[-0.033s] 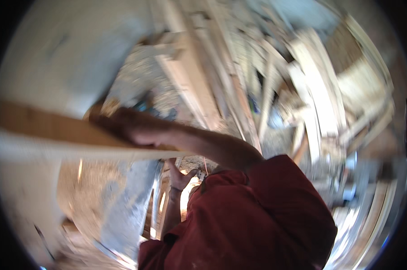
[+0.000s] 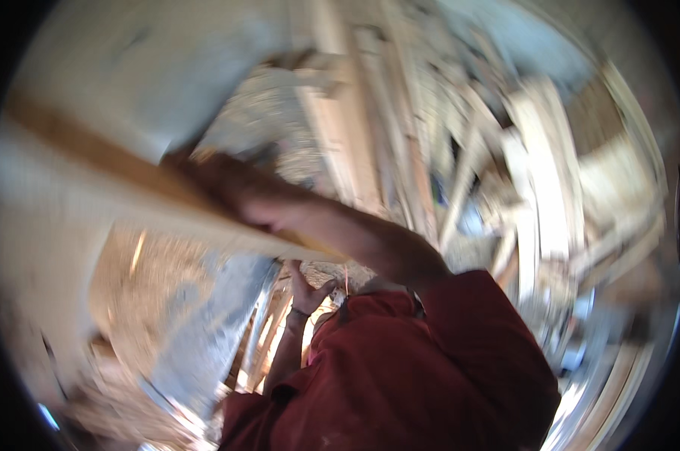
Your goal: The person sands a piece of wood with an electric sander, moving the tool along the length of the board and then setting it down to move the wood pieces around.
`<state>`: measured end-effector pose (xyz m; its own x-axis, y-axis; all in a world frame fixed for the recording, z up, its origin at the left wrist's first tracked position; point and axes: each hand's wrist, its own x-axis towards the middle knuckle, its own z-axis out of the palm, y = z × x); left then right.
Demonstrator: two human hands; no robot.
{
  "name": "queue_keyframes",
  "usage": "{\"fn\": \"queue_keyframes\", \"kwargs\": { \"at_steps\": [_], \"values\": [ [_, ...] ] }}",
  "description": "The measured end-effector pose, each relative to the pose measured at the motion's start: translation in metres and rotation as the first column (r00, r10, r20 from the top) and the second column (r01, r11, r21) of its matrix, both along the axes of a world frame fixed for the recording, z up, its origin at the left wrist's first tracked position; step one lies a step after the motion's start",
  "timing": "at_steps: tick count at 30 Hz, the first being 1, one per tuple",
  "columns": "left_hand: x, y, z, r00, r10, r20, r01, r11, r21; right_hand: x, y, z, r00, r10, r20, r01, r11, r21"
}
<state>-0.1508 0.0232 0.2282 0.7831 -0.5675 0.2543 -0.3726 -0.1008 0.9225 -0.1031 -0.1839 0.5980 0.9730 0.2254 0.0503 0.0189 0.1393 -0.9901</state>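
A long, pale wooden plank (image 2: 122, 192) slants across the left half of the view, from the upper left down to near my chest. My right hand (image 2: 238, 186) lies over its upper edge with the fingers wrapped round it, smeared by motion. Below the plank's near end is my left hand (image 2: 306, 292), its thumb spread away from the fingers. The left fingertips reach up to the plank's underside and are partly hidden there; I cannot tell how firmly they touch.
Long boards (image 2: 362, 128) and a heap of pale timber offcuts (image 2: 543, 173) lie ahead and to the right. A grey flat surface (image 2: 204, 331) is under the plank, beside sawdust-coloured ground (image 2: 155, 278). Big pale surfaces stand at the far left.
The plank's left part has swung up in the picture, so it slants more. My right hand has gone with it. The surroundings have shifted somewhat to the right.
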Motion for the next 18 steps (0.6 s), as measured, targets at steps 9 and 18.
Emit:
{"fn": "queue_keyframes", "kwargs": {
  "at_steps": [9,18],
  "values": [
    [-0.023,0.080,0.184,0.820,0.323,0.472,-0.467,0.855,0.225,0.053,-0.091,0.003,0.930,0.167,0.328,-0.366,0.516,0.774],
    [0.027,0.191,0.141,0.551,0.147,0.821,-0.721,0.578,0.381,0.056,-0.130,-0.159,0.747,-0.665,-0.013,0.539,0.593,0.598]
  ]
}}
